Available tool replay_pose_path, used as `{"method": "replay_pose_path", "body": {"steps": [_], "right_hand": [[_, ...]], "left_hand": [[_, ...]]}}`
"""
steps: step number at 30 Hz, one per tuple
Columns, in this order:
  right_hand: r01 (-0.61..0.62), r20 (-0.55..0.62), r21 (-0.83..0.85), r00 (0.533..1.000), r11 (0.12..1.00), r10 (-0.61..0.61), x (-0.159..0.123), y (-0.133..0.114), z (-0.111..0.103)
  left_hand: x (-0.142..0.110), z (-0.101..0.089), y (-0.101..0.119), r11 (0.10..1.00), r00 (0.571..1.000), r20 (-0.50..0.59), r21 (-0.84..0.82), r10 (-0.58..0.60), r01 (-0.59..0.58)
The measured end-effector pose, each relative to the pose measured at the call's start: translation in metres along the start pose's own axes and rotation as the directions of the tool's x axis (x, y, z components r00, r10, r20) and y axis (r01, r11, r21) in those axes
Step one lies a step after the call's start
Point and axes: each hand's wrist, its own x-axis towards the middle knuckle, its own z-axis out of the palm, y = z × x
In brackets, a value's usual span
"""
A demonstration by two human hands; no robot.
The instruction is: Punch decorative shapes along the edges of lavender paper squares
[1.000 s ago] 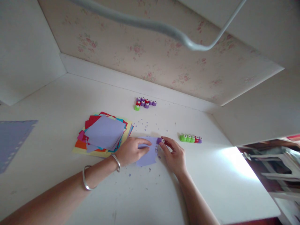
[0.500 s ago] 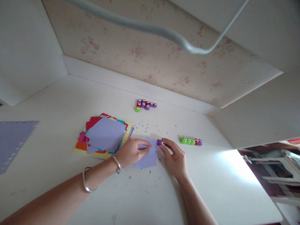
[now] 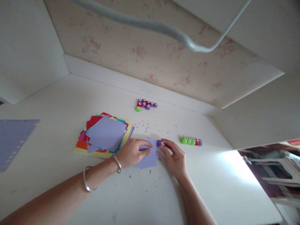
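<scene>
A small purple craft paper punch (image 3: 159, 143) with a white, eye-like button sits at the upper right edge of a lilac paper sheet (image 3: 146, 162). My right hand (image 3: 174, 156) is closed on this punch, thumb and fingers on either side of it. Small punched holes run down the sheet's right edge below the punch. My left hand (image 3: 132, 152) lies on the sheet with thumb and fingers apart, keeping it against the white desk. Two silver bangles are on the left arm. Whether the punch's slot is around the paper edge, I cannot tell.
Left of my hands lies a stack of coloured paper (image 3: 106, 132). A larger lilac sheet (image 3: 16, 140) with a punched edge is at far left. Several paper punches (image 3: 144, 104) stand at the back, and a row of more punches (image 3: 191, 141) is at right. Tiny paper bits are scattered about.
The purple punch has turned slightly in my right hand at the paper's edge. My left hand stays almost in place on the sheet.
</scene>
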Motion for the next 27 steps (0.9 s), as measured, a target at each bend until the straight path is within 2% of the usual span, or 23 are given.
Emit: {"method": "replay_pose_path", "body": {"steps": [5,8,12,15,17,20,23,27], "right_hand": [[-0.018,0.015,-0.027,1.000,0.999,0.019,0.001,-0.002,-0.001],[-0.053,0.046,-0.061,0.997,0.997,0.055,0.002,-0.003,-0.001],[-0.023,0.124,-0.072,0.992,0.997,0.032,0.003,-0.005,-0.002],[-0.031,0.137,-0.070,0.990,0.997,0.041,0.004,-0.006,-0.002],[-0.046,0.139,-0.066,0.989,0.997,0.054,0.005,-0.006,-0.002],[-0.036,0.155,-0.043,0.987,0.998,0.042,0.006,-0.007,-0.002],[-0.019,0.169,-0.026,0.985,0.999,0.024,0.008,-0.006,-0.003],[-0.049,0.149,-0.013,0.988,0.999,0.050,0.011,-0.002,-0.001]], "left_hand": [[0.000,0.001,-0.001,0.998,1.000,0.011,0.064,0.015,-0.015],[-0.001,0.005,-0.004,0.986,0.997,0.005,0.151,0.071,-0.071],[-0.007,0.014,-0.005,0.934,0.980,-0.101,0.333,0.173,-0.131],[-0.014,0.019,0.002,0.857,0.953,-0.165,0.496,0.253,-0.142],[-0.019,0.020,0.008,0.782,0.930,-0.145,0.594,0.337,-0.190],[-0.026,0.022,0.015,0.708,0.920,-0.035,0.650,0.391,-0.277],[-0.032,0.026,0.016,0.710,0.939,0.045,0.642,0.341,-0.289],[-0.036,0.030,0.013,0.724,0.948,0.068,0.629,0.310,-0.282]]}}
